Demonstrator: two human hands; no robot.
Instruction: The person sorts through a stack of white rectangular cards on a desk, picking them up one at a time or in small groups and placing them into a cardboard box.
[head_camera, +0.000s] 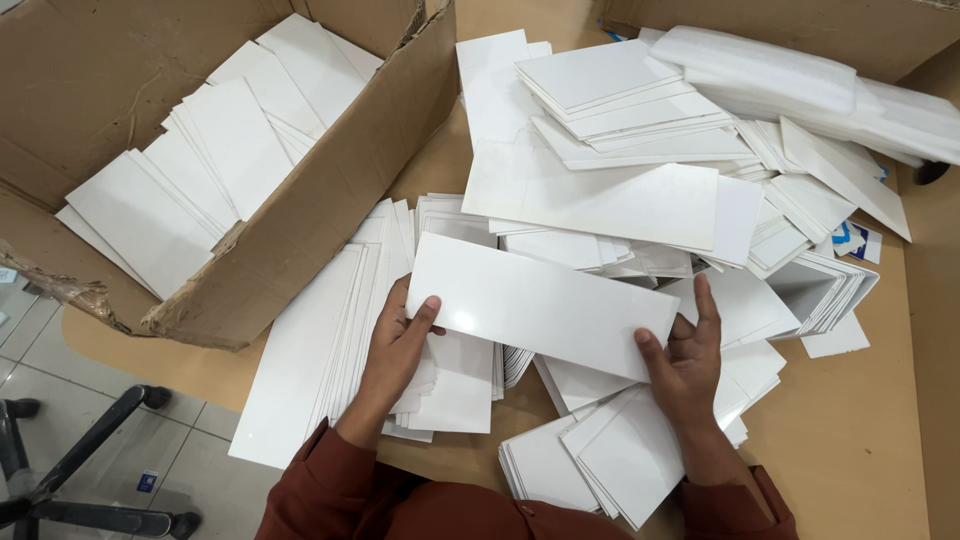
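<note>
**White card held at both ends over a strewn desk**

Nearest: two rust-red sleeves (340, 480) at the lower edge. The left hand (400, 345) and right hand (685, 365) each hold one short end of a long white card (540, 305), thumbs on top and fingers beneath; both grips are closed on it. The card hangs level, slightly slanted, just above the piles.

Beneath: loose fanned stacks of like white cards (350, 330) spread on the tan desk (850, 440), some overlapping, some in small bundles.

Further left: an open cardboard box (320, 210) with cards standing in leaning rows inside.

Far right: higher heaps of cards (620, 90) and white wrapped packets (800, 75).

Step in hand, by judgement: one card lifted out for sorting. The next move calls for keeping it flat, then setting it down squarely on a stack or in the box.
</note>
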